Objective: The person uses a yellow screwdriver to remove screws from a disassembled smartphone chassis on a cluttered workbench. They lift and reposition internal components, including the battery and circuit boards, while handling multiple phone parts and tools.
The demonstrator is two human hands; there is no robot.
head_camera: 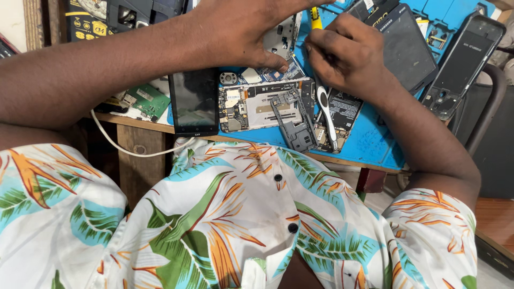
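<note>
My left hand [241, 29] reaches in from the left and presses flat on an opened phone [286, 51] with a bare circuit board, fingertips on its lower edge. My right hand [345, 53] is closed in a fist just right of it, on a thin tool whose yellow end [316, 18] sticks out above the knuckles. A white-handled tool [326, 115] shows below this hand; I cannot tell whether it is the same tool. Both hands work over a blue mat [375, 144].
On the mat lie a black phone with a dark screen [194, 101], a stripped phone body [251, 107], a grey plastic frame [293, 123], a dark battery [347, 109] and two more dark phone panels [409, 45] [463, 59]. A green circuit board [145, 99] and a white cable [120, 145] sit at the left.
</note>
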